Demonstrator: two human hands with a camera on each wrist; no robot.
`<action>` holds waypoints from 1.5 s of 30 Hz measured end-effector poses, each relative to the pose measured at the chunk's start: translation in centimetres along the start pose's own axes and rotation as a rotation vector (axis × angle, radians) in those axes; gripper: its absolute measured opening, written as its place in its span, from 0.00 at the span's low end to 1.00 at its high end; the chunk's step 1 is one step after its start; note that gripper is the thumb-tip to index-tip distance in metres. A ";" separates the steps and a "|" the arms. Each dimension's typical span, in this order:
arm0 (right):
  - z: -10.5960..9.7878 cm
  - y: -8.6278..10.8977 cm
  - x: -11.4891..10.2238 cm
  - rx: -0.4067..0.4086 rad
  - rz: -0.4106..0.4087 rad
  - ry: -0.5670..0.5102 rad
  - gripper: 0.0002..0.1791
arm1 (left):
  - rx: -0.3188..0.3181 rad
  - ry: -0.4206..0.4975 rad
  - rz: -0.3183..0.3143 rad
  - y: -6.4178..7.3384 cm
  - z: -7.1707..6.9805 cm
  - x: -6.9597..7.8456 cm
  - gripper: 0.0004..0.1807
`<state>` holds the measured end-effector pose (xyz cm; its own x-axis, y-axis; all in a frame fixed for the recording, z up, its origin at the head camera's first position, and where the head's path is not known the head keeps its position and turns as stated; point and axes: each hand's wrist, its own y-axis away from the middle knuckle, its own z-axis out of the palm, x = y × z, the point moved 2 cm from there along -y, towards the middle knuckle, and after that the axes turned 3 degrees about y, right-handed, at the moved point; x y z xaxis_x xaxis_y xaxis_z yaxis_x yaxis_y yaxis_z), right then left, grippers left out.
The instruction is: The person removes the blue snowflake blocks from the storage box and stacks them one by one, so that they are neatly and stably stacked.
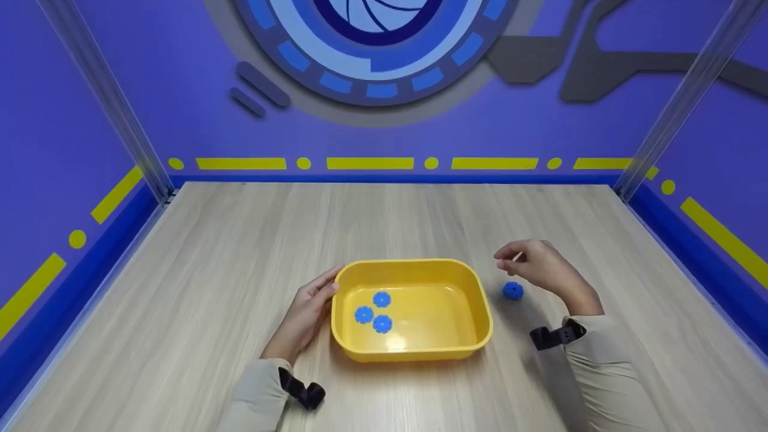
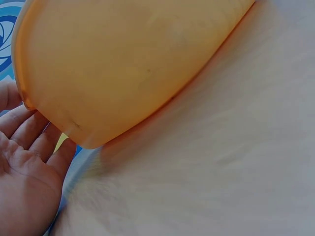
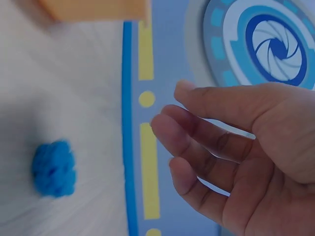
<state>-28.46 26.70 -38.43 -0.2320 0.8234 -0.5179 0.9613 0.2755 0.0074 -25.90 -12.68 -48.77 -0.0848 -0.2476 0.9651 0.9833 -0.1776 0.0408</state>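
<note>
Tabletop point(image 1: 258, 240) bears the yellow tub point(image 1: 438, 312), left hand point(image 1: 304, 315) pinching its rim, palm cropped in the wrist view! Right hand point(image 1: 543, 264) hovers, fingers loosely bent, thumb just apart, gripping nothing; blue cluster point(image 1: 513, 290), blurred close up, sits near it, right of the tub; three blue discs point(image 1: 382, 324) inside.

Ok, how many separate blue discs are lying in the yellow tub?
3, all in the left half of the yellow tub: the rear disc, the leftmost disc and the front disc. The blue clump on the table, outside by the right hand, may be several stacked.
</note>
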 end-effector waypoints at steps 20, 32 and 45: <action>1.9 -2.6 -6.9 -0.150 -0.214 0.086 0.12 | -0.003 0.004 0.010 0.0 0.0 -0.1 0.28; 4.3 -3.9 -10.7 -0.319 -0.289 0.119 0.17 | 0.014 0.017 -0.005 0.1 0.1 0.1 0.27; 7.9 -5.2 -12.5 -0.438 -0.262 0.157 0.20 | -0.003 0.018 0.001 0.1 0.1 0.1 0.27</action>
<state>-29.36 11.09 -38.77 -0.5076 0.7544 -0.4161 0.7240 0.6353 0.2687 -25.84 -12.61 -48.69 -0.0872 -0.2652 0.9602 0.9829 -0.1801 0.0396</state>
